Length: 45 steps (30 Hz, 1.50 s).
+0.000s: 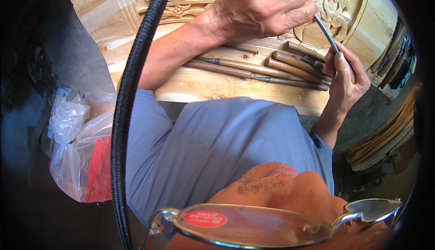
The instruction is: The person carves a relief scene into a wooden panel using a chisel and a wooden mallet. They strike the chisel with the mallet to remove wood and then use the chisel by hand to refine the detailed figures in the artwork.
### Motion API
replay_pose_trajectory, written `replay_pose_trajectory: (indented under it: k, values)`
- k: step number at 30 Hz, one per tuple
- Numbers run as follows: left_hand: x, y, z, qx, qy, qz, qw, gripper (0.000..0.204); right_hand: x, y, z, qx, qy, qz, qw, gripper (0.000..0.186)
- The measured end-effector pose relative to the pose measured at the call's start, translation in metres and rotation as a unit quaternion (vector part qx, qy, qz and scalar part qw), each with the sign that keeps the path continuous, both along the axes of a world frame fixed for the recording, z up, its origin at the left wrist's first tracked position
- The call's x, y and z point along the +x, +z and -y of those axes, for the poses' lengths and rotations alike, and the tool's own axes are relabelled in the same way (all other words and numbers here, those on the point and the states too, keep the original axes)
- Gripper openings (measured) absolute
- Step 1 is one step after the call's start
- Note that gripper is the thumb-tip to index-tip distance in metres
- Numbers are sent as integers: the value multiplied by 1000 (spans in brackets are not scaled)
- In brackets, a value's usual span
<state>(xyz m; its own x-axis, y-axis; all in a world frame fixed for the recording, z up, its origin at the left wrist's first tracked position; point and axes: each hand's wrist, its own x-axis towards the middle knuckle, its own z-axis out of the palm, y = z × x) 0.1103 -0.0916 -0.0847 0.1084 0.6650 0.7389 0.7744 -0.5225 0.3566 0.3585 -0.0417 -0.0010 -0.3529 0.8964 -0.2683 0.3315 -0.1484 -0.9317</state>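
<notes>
A thin dark metal carving chisel [326,31] slants across the carved wooden panel [333,7]. My left hand [267,12] is closed in a fist around its upper part, near the bluish tip. Lower on the tool, the thumb and fingers of my right hand [348,71] close on the handle end, which they partly cover. The panel bears raised floral and scroll shapes; my left hand hides some of them. Below my hands, several chisels with brown wooden handles [258,68] lie side by side on the pale wooden bench [195,84].
A dark braided cable [136,82] runs down the left of the view. Clear plastic bags [74,136] with a red item stand at the left. Curved wooden boards [385,134] are stacked at the right, with more tools [398,59] at the panel's right edge.
</notes>
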Motion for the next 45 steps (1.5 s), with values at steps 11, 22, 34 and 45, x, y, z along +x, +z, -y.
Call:
replay_pose_trajectory:
  k: [11, 22, 34, 45]
  values:
    - [-2, -2, -3, 20, 8, -8, 1000, 22, -2, 4, -2, 0, 5, 5, 1000, 22]
    - [1, -4, -1, 22, 16, 17, 999, 21, -5, 8, -1, 42, 18, 42, 998, 21]
    - [1, -3, -2, 24, 23, 17, 999, 22, -14, 18, 2, 98, 48, 61, 992, 20]
    - [-4, 5, 1, -25, 53, -51, 997, 13, -15, 23, 1, 79, 45, 52, 994, 20]
